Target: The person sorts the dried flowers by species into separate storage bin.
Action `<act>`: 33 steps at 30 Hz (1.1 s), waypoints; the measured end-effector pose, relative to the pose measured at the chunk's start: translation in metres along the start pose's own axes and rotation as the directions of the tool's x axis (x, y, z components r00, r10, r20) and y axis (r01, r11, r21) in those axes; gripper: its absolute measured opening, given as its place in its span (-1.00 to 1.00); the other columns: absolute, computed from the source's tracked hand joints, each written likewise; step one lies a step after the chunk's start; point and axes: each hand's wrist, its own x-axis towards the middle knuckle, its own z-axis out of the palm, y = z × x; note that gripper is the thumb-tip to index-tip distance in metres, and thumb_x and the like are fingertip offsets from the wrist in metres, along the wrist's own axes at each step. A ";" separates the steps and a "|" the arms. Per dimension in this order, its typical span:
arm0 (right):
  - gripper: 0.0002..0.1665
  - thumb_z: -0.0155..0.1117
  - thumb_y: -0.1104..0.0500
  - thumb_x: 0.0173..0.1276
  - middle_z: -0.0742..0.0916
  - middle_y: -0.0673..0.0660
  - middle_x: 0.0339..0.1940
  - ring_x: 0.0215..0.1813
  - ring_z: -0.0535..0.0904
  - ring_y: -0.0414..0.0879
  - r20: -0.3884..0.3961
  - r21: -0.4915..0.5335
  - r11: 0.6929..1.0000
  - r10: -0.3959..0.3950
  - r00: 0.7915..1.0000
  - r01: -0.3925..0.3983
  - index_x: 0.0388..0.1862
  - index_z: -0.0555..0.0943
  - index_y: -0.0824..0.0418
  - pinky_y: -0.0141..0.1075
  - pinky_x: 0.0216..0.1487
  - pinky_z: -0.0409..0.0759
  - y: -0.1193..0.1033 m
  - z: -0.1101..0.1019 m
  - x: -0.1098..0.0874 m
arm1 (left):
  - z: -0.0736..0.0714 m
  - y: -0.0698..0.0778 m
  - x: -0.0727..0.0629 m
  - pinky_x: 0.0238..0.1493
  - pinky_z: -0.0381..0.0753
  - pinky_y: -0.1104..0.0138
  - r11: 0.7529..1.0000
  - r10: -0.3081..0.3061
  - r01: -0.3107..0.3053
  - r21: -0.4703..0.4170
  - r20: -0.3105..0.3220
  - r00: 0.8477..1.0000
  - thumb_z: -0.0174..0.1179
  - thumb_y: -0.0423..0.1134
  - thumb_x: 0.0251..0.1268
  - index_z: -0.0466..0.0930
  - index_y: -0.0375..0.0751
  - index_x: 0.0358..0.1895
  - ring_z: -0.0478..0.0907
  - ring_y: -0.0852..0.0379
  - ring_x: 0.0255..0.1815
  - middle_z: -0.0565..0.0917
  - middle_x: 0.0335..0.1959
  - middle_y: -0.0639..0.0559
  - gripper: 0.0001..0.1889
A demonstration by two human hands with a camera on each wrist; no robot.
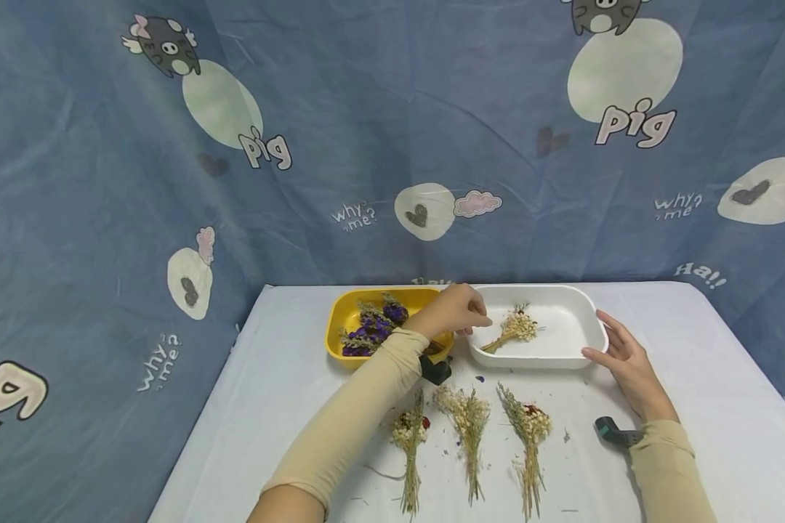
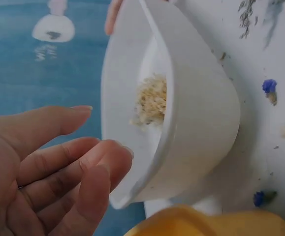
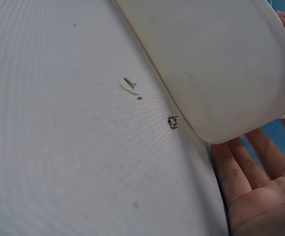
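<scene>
My left hand (image 1: 454, 311) is over the left end of a white tray (image 1: 565, 356), its fingers loosely bent with nothing between them. In the left wrist view that hand (image 2: 58, 172) is right beside the tray's rim (image 2: 168, 98). Inside the tray lies one small bunch of dried cream flowers (image 1: 518, 325), stems to the front left. My right hand (image 1: 631, 363) holds the tray's right end, thumb at the front corner and fingers along the end wall. The right wrist view shows its fingers (image 3: 231, 169) against the outer wall, low by the tabletop.
A yellow tray (image 1: 333, 341) with purple dried flowers (image 1: 369, 327) stands left of the white tray, partly behind my left arm. Three dried bunches lie in front: one left (image 1: 411, 436), one middle (image 1: 471, 428), one right (image 1: 530, 436). Flower scraps dot the white table (image 1: 726, 363).
</scene>
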 end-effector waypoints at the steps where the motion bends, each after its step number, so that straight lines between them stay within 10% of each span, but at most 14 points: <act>1: 0.05 0.37 0.07 0.48 0.16 0.15 0.74 0.71 0.16 0.01 -0.001 -0.001 1.000 0.001 1.000 -0.001 0.72 -0.03 -0.29 -0.73 0.37 0.40 0.000 0.000 0.000 | -0.001 -0.002 -0.006 -0.40 0.80 0.28 1.000 0.011 -0.011 -0.016 -0.005 1.000 0.33 -0.19 0.44 0.76 -0.22 -0.17 0.78 -0.12 -0.36 0.82 -0.19 -0.25 -0.84; 15: 0.03 0.37 0.09 0.49 0.17 0.12 0.74 0.62 0.26 -0.23 0.000 0.003 1.000 -0.009 1.000 0.009 0.72 -0.01 -0.30 -0.74 0.35 0.41 0.001 0.001 -0.001 | 0.008 -0.029 -0.105 -0.36 0.77 0.30 0.989 0.024 -0.052 -0.140 -0.191 0.981 0.36 -0.09 0.41 0.80 -0.04 -0.16 0.70 0.09 -0.42 0.77 -0.33 0.07 -0.86; 25: 0.03 0.36 0.09 0.49 0.17 0.13 0.74 0.65 0.24 -0.16 -0.002 0.005 1.000 -0.007 1.000 0.007 0.72 -0.01 -0.30 -0.77 0.31 0.41 0.002 0.000 -0.002 | 0.024 -0.058 -0.163 -0.62 0.65 0.34 0.978 -0.055 0.019 -0.206 -0.170 0.984 0.35 -0.10 0.42 0.76 -0.20 -0.36 0.66 -0.06 -0.61 0.74 -0.53 -0.22 -0.75; 33: 0.03 0.36 0.08 0.49 0.18 0.14 0.74 0.59 0.29 -0.27 -0.005 -0.004 1.000 -0.005 1.000 0.005 0.72 -0.01 -0.30 -0.78 0.27 0.43 0.001 0.001 -0.002 | 0.043 -0.080 -0.197 -0.71 0.37 0.47 0.962 -0.122 0.086 -0.257 -0.129 0.984 0.37 -0.08 0.39 0.73 -0.18 -0.46 0.65 -0.18 -0.64 0.67 -0.73 0.05 -0.71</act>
